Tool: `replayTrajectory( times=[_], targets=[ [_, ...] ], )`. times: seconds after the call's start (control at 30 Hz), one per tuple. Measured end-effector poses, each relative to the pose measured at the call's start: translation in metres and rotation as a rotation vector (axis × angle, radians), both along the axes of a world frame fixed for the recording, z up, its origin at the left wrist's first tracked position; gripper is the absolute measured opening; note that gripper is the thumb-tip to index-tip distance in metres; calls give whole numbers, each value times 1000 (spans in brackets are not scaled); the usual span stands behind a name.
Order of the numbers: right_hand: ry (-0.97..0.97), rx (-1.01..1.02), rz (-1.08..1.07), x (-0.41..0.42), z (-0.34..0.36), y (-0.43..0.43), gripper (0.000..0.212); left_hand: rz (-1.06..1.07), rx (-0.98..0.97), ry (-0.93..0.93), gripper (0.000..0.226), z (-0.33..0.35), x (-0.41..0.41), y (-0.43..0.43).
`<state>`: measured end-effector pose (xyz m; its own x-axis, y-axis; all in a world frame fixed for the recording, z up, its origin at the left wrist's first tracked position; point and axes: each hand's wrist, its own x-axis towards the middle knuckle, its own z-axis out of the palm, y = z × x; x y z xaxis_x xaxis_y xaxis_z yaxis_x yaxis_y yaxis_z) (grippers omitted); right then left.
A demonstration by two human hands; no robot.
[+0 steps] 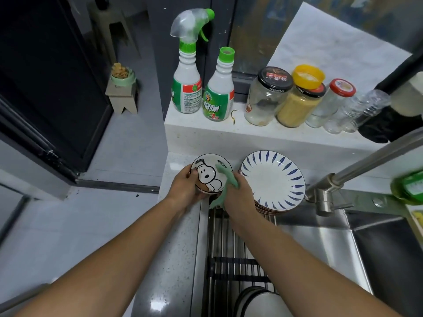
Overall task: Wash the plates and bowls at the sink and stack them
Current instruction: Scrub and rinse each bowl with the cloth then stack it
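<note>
Two hands busy: gripped tilted cartoon-dog bowl (209, 175) in curled left hand (183, 186); clutched green cloth (229, 179) in right hand (239, 193) (pressed against bowl), just beside stacked blue-striped plates (273, 179).

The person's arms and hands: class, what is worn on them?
Nothing visible. The left hand and right hand have no gloves, rings, watch or bracelet. The left forearm and right forearm are bare to the picture's edge; no sleeve shows.

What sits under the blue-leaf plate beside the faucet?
Beneath the blue-leaf plate, brown rims of stacked plates show at its near edge. Their faces and exact number are covered by it.
</note>
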<state>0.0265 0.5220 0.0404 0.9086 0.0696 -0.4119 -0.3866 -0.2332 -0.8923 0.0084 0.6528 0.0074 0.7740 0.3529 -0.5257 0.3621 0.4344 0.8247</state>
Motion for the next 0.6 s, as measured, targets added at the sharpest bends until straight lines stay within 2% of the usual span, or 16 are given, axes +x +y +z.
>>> replayTrajectory(
  times=[0.27,0.6],
  targets=[
    [44,88,-52,0,-1,-5,41,1,-16,-16,30,5,3,-10],
    [22,108,4,-10,10,-15,41,-55,144,-8,23,16,-5,-12]
  ],
)
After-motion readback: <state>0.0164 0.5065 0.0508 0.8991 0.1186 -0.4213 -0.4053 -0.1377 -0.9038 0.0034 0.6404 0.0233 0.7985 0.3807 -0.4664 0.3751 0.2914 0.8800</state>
